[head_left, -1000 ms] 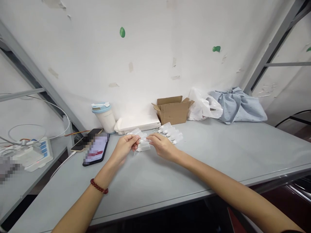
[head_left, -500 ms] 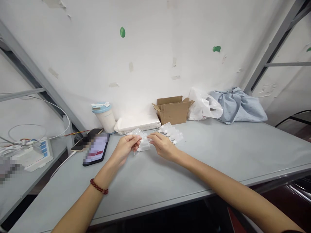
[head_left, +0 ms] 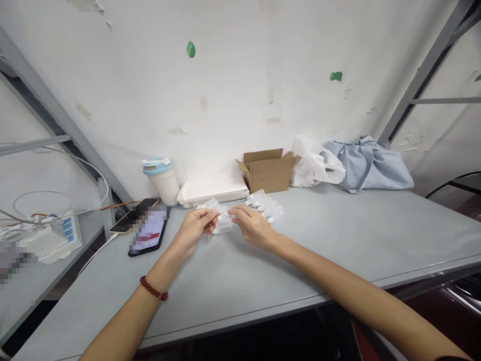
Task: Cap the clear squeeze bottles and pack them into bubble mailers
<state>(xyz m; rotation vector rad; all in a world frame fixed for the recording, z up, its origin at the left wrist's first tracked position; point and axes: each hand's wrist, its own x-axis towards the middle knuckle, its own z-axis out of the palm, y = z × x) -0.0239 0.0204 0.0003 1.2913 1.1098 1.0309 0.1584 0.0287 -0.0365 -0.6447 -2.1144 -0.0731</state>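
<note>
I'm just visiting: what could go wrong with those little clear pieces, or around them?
Near the left hand, a thin loop by the small clear pieces might snag or tangle. The right hand is close to the other clear pieces and could knock them about. The lit phone lies beside the left hand; a sideways bump might nudge it.

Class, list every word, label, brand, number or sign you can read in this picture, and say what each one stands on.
No text here can be read with certainty.
Cup: a faint line of lettering on its side, too small to read.
Phone with the lit screen: screen pixelated, unreadable.
Cardboard box: no lettering can be made out.
Small clear pieces: no lettering can be made out.
</note>
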